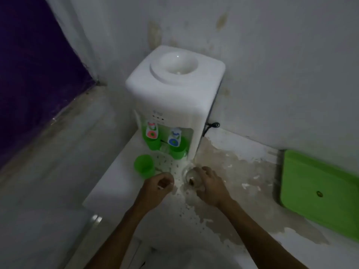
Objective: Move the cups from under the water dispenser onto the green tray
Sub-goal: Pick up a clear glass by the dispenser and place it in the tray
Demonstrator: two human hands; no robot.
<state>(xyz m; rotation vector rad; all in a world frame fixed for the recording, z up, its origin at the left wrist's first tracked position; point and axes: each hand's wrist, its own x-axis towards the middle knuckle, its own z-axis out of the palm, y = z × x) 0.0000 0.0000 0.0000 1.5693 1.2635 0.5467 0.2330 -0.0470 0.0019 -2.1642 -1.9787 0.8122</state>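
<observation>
The right hand (209, 184) curls around a clear glass cup (192, 176), fingers over its far side and thumb toward the near side; the cup looks tilted, its mouth turned toward the camera, with something dark showing inside. It sits just in front of the white water dispenser (171, 90), at the right edge of the drip tray (165, 162). The left hand (158, 188) is closed in a loose fist, knuckles up, with something small and pale between the fingertips; blur hides what it is, and I cannot tell whether the hand touches the worktop (223, 171).

A green plastic cup (144, 165) stands upright just left of the drip tray, near the left hand and apart from it. Two more green cups stand in the dispenser's recess: one under the red tap (153, 141), one under the blue tap (177, 149). Between them something clear and glassy shows, too blurred to name.

The green tray (320, 193) lies flat at the far right of the worktop, against the wall, well apart from both hands. The worktop's surface is patchy, with white flecks and bare brownish areas.
</observation>
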